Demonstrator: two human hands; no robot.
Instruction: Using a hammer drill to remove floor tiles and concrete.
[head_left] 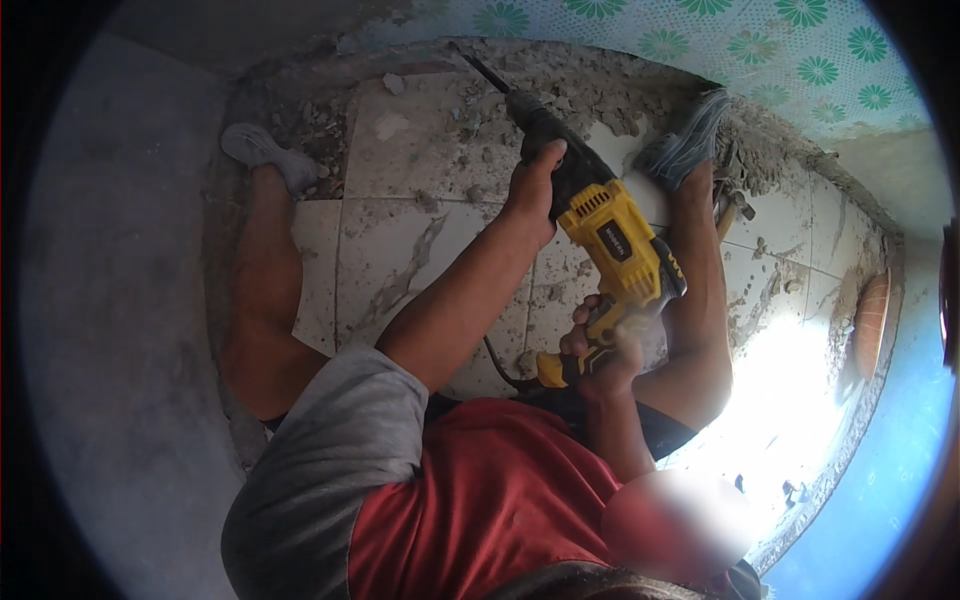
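Note:
A yellow and black rotary hammer drill (618,238) lies slantwise across the middle of the view, its long dark bit (485,72) pointing up and to the left. The bit's tip meets the broken, rubble-covered base of the far wall. My left hand (536,190) is closed round the black front part of the tool, thumb on top. Behind it, my right hand (608,362) grips the rear handle, with fingers wrapped round it near the trigger. From the handle's end a black cord (500,368) runs down toward my lap.
My legs are spread on white floor tiles (430,250) strewn with dust and chips. Rubble (310,130) lines the far wall, which bears green-flowered tiles (750,48). A wooden-handled tool (735,215) lies beside my right shoe (690,140). A brown rounded object (872,325) leans at the right wall.

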